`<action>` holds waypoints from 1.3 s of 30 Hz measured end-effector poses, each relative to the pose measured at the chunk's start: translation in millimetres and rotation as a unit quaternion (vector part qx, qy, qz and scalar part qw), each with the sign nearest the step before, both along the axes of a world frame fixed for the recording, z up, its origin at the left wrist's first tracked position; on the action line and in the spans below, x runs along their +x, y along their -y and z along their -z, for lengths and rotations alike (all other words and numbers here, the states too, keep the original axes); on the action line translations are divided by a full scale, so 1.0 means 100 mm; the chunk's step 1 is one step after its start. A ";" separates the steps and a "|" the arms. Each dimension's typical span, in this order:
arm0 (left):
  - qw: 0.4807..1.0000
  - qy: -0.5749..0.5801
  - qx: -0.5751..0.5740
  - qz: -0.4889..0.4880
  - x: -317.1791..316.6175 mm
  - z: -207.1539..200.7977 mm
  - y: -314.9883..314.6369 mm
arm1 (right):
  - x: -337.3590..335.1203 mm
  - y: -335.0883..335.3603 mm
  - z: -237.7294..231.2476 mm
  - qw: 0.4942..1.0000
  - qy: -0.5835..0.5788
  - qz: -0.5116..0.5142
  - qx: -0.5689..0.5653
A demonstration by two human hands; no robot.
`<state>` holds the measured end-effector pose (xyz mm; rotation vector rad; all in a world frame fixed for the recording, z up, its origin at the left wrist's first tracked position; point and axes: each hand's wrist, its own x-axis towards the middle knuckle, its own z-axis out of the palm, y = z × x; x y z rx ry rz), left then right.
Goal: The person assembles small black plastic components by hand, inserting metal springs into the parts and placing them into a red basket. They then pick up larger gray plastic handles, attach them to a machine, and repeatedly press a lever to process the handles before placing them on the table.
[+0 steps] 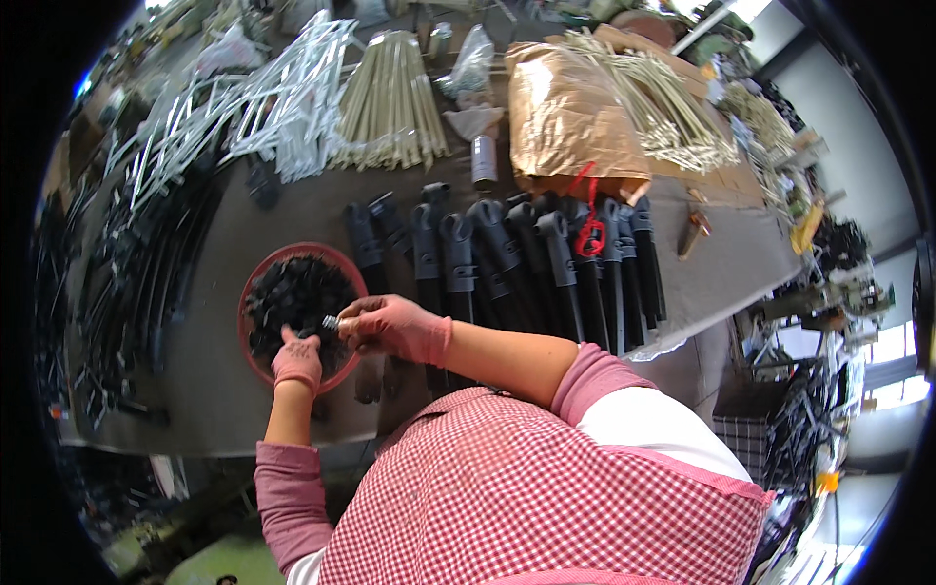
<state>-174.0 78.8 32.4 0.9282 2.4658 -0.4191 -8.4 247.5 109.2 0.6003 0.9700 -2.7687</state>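
Observation:
A round red basin (246, 343) full of small black parts (300, 291) sits on the table in front of me. My left hand (298, 363), in a pink glove, reaches over its near side with fingertips apart among the parts; nothing shows in its grip. At the basin's right rim my right hand (398, 330), gloved alike, is closed. Small silvery metal pieces (333, 322) stick out from its fingertips, too small to name surely. To the right lie several black tubes with grey-black clamp-like ends (458, 244), some passing behind my right forearm.
Long black strips (146, 283) lie left of the basin. Farther back are clear-wrapped pale rods (390, 107), white rods (292, 107), a white can (484, 161) and a brown paper bag (570, 122). A red cord (590, 234) lies over the tubes.

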 end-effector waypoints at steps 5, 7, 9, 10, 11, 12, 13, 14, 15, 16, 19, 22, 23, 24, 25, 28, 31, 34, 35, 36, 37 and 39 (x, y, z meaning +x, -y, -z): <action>0.986 0.047 -0.098 0.129 -0.09 -0.10 -0.16 | 0.05 -0.07 0.01 1.000 -0.018 0.013 0.002; 0.994 0.023 -0.057 0.087 -0.10 -0.12 -0.15 | 0.07 -0.13 -0.02 0.999 -0.026 0.036 -0.010; 0.996 0.013 0.016 0.085 -0.10 -0.10 -0.09 | 0.11 -0.18 -0.06 0.998 -0.031 0.047 -0.014; 0.991 0.006 0.055 0.120 -0.10 -0.07 -0.08 | 0.12 -0.20 -0.06 0.998 -0.028 0.061 -0.018; 0.983 -0.014 0.111 0.143 -0.09 -0.04 -0.03 | 0.16 -0.23 -0.07 0.997 -0.026 0.071 -0.020; 0.976 -0.014 0.149 0.156 -0.11 -0.01 -0.03 | 0.18 -0.23 -0.08 0.997 -0.023 0.070 0.008; 0.976 -0.017 0.150 0.156 -0.10 0.01 -0.02 | 0.21 -0.25 -0.09 0.998 -0.021 0.058 0.012; 0.976 -0.014 0.158 0.149 -0.11 0.01 -0.01 | 0.22 -0.25 -0.09 0.998 -0.024 0.059 0.018; 0.984 0.001 0.150 0.094 -0.11 0.00 -0.02 | 0.22 -0.26 -0.08 0.998 -0.040 0.053 -0.013; 0.988 0.011 0.151 0.036 -0.09 -0.05 -0.03 | 0.23 -0.26 -0.08 0.998 -0.040 0.047 -0.005; 0.918 0.106 0.369 -0.102 -0.01 -0.33 -0.06 | 0.18 -0.25 -0.09 0.997 -0.007 0.059 -0.038; 0.598 0.460 0.569 -0.328 0.28 -0.72 -0.06 | 0.15 -0.20 -0.14 0.999 0.004 0.040 -0.032; 0.514 0.509 0.626 -0.291 0.42 -0.83 -0.06 | 0.14 -0.18 -0.15 0.999 0.024 0.038 -0.025; 0.493 0.543 0.624 -0.269 0.49 -0.93 -0.05 | 0.12 -0.16 -0.17 0.999 0.015 0.026 -0.027; 0.480 0.559 0.614 -0.283 0.55 -1.01 -0.05 | 0.12 -0.15 -0.19 1.000 -0.011 -0.002 -0.028; 0.423 0.606 0.617 -0.271 0.62 -1.11 -0.03 | 0.09 -0.14 -0.25 0.998 -0.026 -0.059 -0.016; 0.424 0.618 0.607 -0.265 0.65 -1.11 0.01 | 0.09 -0.14 -0.34 0.995 -0.029 -0.099 0.003; 0.463 0.584 0.611 -0.267 0.73 -1.14 0.05 | 0.15 -0.14 -0.45 0.991 -0.003 -0.104 0.084; 0.454 0.573 0.629 -0.263 0.80 -1.16 0.07 | 0.19 -0.13 -0.47 0.988 -0.054 -0.105 0.103; 0.486 0.524 0.639 -0.283 0.84 -1.19 0.06 | 0.17 -0.09 -0.49 0.981 -0.052 -0.090 0.167; 0.496 0.527 0.632 -0.276 0.85 -1.20 0.02 | 0.18 -0.09 -0.50 0.954 -0.057 -0.083 0.282; 0.543 0.448 0.636 -0.316 0.90 -1.23 -0.03 | 0.19 -0.04 -0.50 0.871 -0.123 0.007 0.476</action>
